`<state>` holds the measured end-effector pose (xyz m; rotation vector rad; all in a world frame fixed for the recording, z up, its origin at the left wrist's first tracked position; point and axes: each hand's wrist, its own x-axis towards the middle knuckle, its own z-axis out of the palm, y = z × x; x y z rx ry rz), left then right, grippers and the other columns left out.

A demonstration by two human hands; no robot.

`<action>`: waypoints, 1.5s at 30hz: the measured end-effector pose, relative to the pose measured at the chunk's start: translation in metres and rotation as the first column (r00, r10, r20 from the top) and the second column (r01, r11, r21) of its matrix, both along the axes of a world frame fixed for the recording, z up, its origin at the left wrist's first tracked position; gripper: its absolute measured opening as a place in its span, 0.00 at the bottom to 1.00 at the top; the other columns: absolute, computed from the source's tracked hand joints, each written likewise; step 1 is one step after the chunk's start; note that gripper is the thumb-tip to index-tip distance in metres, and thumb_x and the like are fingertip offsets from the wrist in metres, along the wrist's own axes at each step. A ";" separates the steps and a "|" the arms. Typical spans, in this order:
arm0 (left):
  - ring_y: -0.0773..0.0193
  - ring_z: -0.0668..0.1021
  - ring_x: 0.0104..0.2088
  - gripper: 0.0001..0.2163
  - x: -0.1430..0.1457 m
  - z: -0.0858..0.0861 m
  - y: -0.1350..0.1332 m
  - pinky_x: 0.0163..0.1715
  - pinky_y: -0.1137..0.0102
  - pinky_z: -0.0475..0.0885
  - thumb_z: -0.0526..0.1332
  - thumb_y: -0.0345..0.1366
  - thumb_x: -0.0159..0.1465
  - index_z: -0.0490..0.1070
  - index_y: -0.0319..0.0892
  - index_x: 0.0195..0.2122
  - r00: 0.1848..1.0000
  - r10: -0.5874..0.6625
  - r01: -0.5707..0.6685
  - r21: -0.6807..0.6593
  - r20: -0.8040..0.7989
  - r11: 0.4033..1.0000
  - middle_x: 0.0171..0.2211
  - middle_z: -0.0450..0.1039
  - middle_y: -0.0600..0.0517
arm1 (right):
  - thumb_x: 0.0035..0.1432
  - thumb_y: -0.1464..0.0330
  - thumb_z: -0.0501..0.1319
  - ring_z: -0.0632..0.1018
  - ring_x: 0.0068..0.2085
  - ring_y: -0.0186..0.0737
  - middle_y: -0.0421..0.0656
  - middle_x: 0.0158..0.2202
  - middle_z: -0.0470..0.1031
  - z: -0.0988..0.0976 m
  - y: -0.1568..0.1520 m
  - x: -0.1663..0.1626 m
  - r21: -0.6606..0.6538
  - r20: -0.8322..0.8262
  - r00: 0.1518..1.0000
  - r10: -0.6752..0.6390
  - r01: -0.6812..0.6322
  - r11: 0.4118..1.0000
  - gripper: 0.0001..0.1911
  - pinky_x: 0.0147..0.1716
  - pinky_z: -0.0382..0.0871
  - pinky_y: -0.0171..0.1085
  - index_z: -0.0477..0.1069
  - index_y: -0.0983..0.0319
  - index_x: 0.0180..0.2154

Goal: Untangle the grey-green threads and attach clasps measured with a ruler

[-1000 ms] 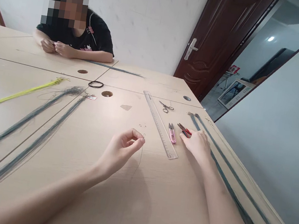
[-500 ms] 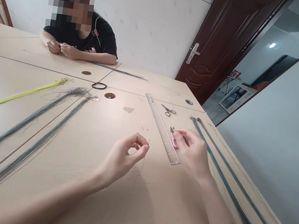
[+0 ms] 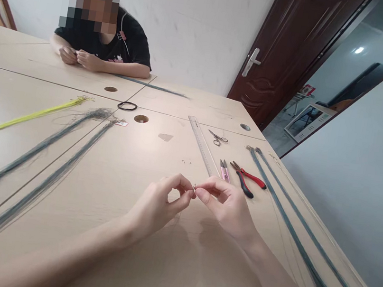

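Observation:
Between my two hands, above the tabletop, is a small metal fish hook [image 3: 194,187] with a thin line hanging below it. My left hand [image 3: 163,201] pinches it between thumb and forefinger. From the other side, my right hand [image 3: 230,209] has its thumb and forefinger closed on the hook's edge, the fingertips of both hands almost meeting. Just beyond my right hand lie pink thread snips [image 3: 224,170], partly hidden by it, and red-and-black pliers [image 3: 248,178]. A clear ruler [image 3: 202,145] runs behind my fingers, its near end covered. Small scissors [image 3: 218,138] rest beside the ruler.
Blue-grey line bundles [image 3: 47,146] and a yellow bundle [image 3: 22,121] stretch across the left. More blue-grey bundles [image 3: 285,224] run along the right edge. A black ring [image 3: 127,106] lies near a table hole [image 3: 141,119]. A co-worker [image 3: 134,44] sits across the table.
My right hand has come left from over the pliers to meet my left hand at the hook. The pliers now lie uncovered on the table. My left hand has barely moved.

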<state>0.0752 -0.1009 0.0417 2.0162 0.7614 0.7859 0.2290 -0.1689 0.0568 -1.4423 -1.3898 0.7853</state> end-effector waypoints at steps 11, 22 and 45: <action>0.64 0.72 0.33 0.05 -0.001 -0.005 0.001 0.33 0.69 0.65 0.54 0.33 0.60 0.66 0.44 0.28 0.998 -0.016 0.022 0.093 -0.062 0.995 0.27 0.71 0.56 | 0.54 0.68 0.62 0.74 0.35 0.34 0.39 0.30 0.73 -0.002 0.001 0.000 -0.040 -0.016 1.000 0.007 -0.008 0.999 0.03 0.37 0.68 0.34 0.74 0.60 0.30; 0.64 0.71 0.32 0.05 -0.001 -0.004 0.002 0.32 0.70 0.64 0.53 0.34 0.61 0.67 0.44 0.30 0.991 -0.073 0.081 0.069 -0.108 0.994 0.28 0.71 0.56 | 0.51 0.77 0.58 0.68 0.30 0.29 0.35 0.28 0.67 -0.002 -0.002 -0.001 0.177 0.333 0.943 0.006 -0.069 0.982 0.06 0.31 0.62 0.31 0.63 0.61 0.26; 0.68 0.73 0.27 0.07 -0.001 0.004 0.003 0.26 0.74 0.65 0.53 0.33 0.62 0.69 0.42 0.30 0.985 -0.158 0.157 -0.007 -0.073 0.988 0.27 0.73 0.56 | 0.56 0.71 0.58 0.73 0.34 0.33 0.38 0.30 0.73 0.002 -0.003 0.003 0.105 0.271 0.962 0.016 -0.046 0.993 0.04 0.36 0.66 0.34 0.71 0.60 0.30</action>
